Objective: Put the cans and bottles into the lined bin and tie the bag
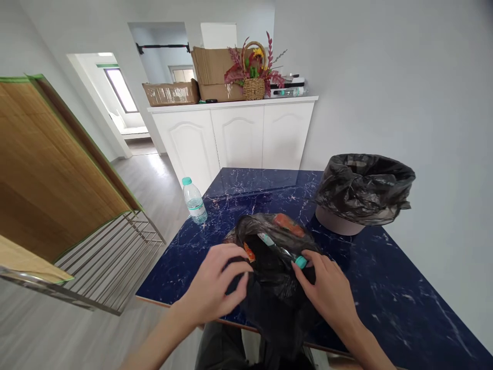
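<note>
A black plastic bag [275, 293] lies with its mouth open at the near edge of the dark blue marble-look table [385, 288]. Inside it is a clear plastic bottle [266, 239] with a teal cap, lying slanted, and an orange-red wrapper [249, 252]. Another reddish item [288, 224] shows through the bag's far side. My right hand [327, 285] grips the bottle at its capped end between thumb and fingers. My left hand [221, 280] is at the bag's left rim, fingers curved and thumb apart, fingertips touching or very near the plastic.
A bin [339, 224] lined with a black bag stands at the table's right back. An upright water bottle [195, 201] is near the left edge. Behind are a white cabinet [239, 133] with cardboard boxes [211, 72] and a flower basket [254, 88], and a metal rack [115, 257] at left.
</note>
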Action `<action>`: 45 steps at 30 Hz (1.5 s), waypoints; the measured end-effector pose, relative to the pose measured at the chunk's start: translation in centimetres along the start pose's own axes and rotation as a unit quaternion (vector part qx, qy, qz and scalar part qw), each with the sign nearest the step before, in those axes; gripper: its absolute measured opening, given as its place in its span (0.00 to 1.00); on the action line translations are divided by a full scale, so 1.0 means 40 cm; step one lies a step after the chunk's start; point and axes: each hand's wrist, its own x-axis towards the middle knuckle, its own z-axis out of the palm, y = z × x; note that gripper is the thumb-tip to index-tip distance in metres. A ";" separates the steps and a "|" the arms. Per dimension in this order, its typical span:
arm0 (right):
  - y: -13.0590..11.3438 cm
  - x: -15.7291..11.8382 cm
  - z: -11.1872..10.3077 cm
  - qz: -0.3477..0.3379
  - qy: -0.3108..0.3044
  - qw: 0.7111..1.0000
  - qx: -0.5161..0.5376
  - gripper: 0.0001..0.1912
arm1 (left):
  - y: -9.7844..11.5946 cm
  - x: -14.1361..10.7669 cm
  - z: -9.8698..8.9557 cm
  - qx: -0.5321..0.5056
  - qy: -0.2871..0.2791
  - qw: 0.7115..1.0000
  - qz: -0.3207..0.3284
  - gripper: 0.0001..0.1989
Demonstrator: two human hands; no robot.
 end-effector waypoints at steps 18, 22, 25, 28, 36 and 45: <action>-0.216 -0.066 -0.259 -0.111 -0.113 0.963 0.219 0.21 | 0.109 -0.032 -0.082 -0.287 0.059 0.934 -0.202 0.28; -0.185 -0.106 -0.137 -0.120 -0.205 0.966 0.103 0.29 | 0.034 -0.058 -0.184 -0.240 0.254 0.894 -0.279 0.25; -0.157 -0.138 -0.051 -0.112 -0.214 0.969 0.051 0.32 | -0.083 -0.076 -0.207 -0.163 0.320 0.868 -0.343 0.28; -0.145 -0.136 0.003 -0.095 -0.187 0.977 0.036 0.33 | -0.232 -0.101 -0.169 -0.120 0.320 0.864 -0.371 0.28; -0.178 -0.047 0.062 -0.059 -0.117 0.986 0.105 0.27 | -0.474 -0.134 -0.015 -0.075 0.313 0.848 -0.420 0.31; -0.230 -0.010 0.142 -0.031 -0.057 0.984 0.164 0.30 | -0.525 -0.124 0.035 -0.049 0.314 0.858 -0.403 0.32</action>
